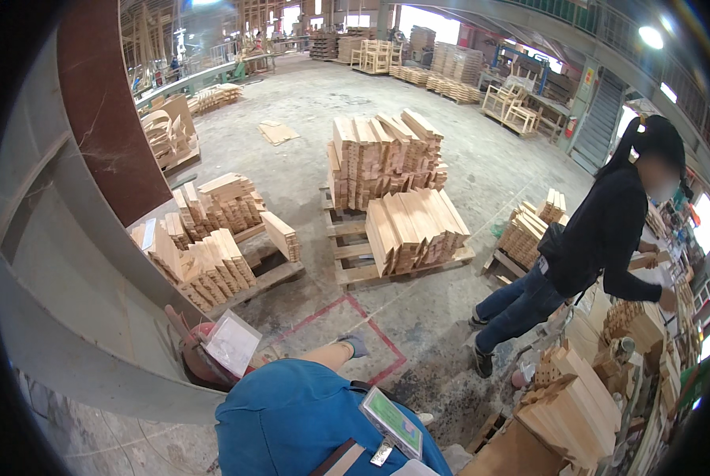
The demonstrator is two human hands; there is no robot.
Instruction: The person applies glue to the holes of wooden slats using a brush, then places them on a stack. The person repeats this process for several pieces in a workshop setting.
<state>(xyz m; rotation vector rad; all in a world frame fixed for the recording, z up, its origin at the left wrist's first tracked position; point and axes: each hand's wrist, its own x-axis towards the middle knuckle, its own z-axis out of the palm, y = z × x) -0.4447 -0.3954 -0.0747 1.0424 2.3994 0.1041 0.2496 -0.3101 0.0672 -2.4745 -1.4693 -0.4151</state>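
Note:
Neither of my hands can be made out in the head view. My blue shirt fills the bottom middle, with a clear-sleeved badge hanging on it from a metal clip. Past the shirt, a short stretch of bare skin ends in a grey covering; it looks like a foot, though its shape is hard to tell. A dark, brown-edged flat thing shows at the lower edge. To the left, a sheet in a clear cover rests on a red, rounded object.
Wood pieces fill a pallet ahead; another loaded pallet is left. A co-worker in black handles wood at right, beside stacked boards. Red tape marks the floor. A grey metal structure curves along the left.

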